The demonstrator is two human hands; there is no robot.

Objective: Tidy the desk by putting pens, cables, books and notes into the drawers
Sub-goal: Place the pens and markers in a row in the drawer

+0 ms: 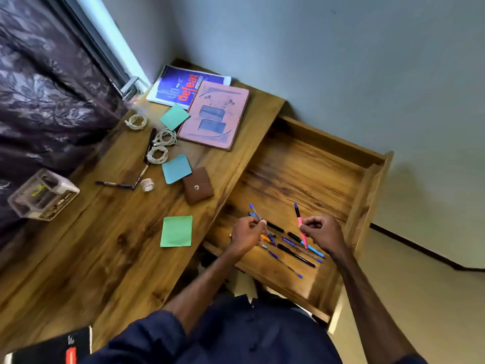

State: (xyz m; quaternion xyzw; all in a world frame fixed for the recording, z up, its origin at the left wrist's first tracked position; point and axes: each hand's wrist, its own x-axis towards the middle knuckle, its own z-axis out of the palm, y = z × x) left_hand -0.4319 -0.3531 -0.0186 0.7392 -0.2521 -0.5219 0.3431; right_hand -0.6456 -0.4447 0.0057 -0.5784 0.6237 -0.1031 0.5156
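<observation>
Progress: pens stage partly done, everything else not started.

- Left hand (246, 233) pinches a clear pen with blue cap (256, 212) between thumb and curled fingers; the barrel slants up and away from the pinch, tip end pointing down past it.
- Right hand (324, 232) pinches a pink pen (299, 216) the same way; its dark upper end stands above the fingers, its pink lower end runs down below them.
- Both hands hover over the near end of the open drawer (367, 185), near each other but apart.
- Directly beneath and between the two grips lies a loose scatter of pens (295, 254) on the drawer floor: black, blue, purple, one orange end showing. Cannot tell whether either held pen touches them.
- Drawer floor beyond the grips is bare wood.

Left to do, all on the desk (105, 245) to the left of the left hand and well apart from it:
- two dark pens (114, 184), meeting near a roll of tape (147, 184)
- three coiled pale cables (157, 155)
- three sticky notes; the green one (176, 231) lies nearest the left grip
- two books at the far end, a pink one (214, 114) overlapping a blue one (178, 85)

Judgement: roughly a quarter through.

Held pens look slim, rigid and light; a fingertip pinch is enough. Both can simply be lowered or dropped onto the scatter below.
</observation>
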